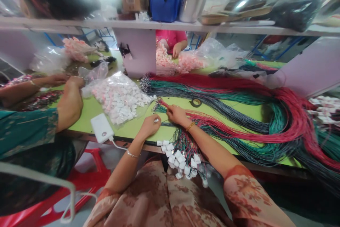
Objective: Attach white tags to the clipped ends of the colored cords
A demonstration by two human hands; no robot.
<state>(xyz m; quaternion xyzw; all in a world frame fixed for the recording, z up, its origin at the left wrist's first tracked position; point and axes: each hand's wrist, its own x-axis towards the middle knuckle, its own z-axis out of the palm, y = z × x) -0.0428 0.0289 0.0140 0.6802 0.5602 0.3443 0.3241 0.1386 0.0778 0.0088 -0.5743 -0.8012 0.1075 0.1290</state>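
Note:
My left hand (pixel 150 126) is closed in a pinch around a small white connector (pixel 156 120), close to the table's front edge. Just right of it, my right hand (pixel 177 115) has its fingers on the end of a bundle of thin red and green wires (pixel 162 105); how many wires lie between the fingers I cannot make out. Metal-tipped ends show left of those fingers. Below my hands, a cluster of wires fitted with white connectors (pixel 180 159) hangs over the edge. A clear bag of white connectors (pixel 117 99) lies beyond my left hand.
Long red, green and dark wires (pixel 239 92) curve across the green table (pixel 140 128). A roll of black tape (pixel 196 103) lies among them. The white power bank (pixel 102 128) has a cable attached. At left are a co-worker's arms (pixel 70 103); another person's hand (pixel 177 49) shows opposite.

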